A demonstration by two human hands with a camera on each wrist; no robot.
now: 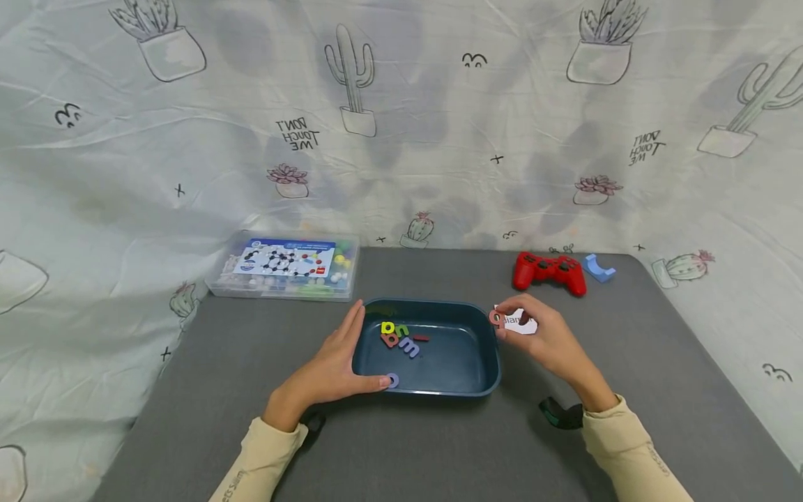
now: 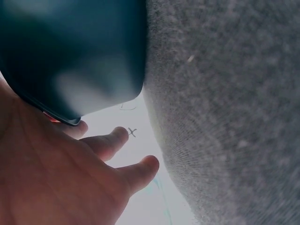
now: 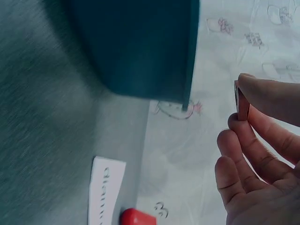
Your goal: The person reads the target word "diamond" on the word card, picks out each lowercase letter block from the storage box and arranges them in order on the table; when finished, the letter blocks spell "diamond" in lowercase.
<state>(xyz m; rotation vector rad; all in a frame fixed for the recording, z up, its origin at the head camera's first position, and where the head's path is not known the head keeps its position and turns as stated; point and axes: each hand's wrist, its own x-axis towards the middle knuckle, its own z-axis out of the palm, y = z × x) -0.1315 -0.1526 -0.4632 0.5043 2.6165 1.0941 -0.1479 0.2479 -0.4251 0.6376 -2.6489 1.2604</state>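
A dark blue tray holds several small plastic letters: a yellow one, a green n, a red b, a purple m and a dark red piece seen edge-on. My left hand lies against the tray's left end with its fingers fairly straight. Its thumb reaches over the near rim, by a purple ring-shaped letter. Beyond the tray's right rim, my right hand pinches a pinkish-red letter with a round hole, between thumb and fingertips.
A white word card lies beside the tray, partly covered by my right hand. Behind it are a red game controller and a light blue curved piece. A clear case of molecule parts stands at the back left, before a cactus-print cloth.
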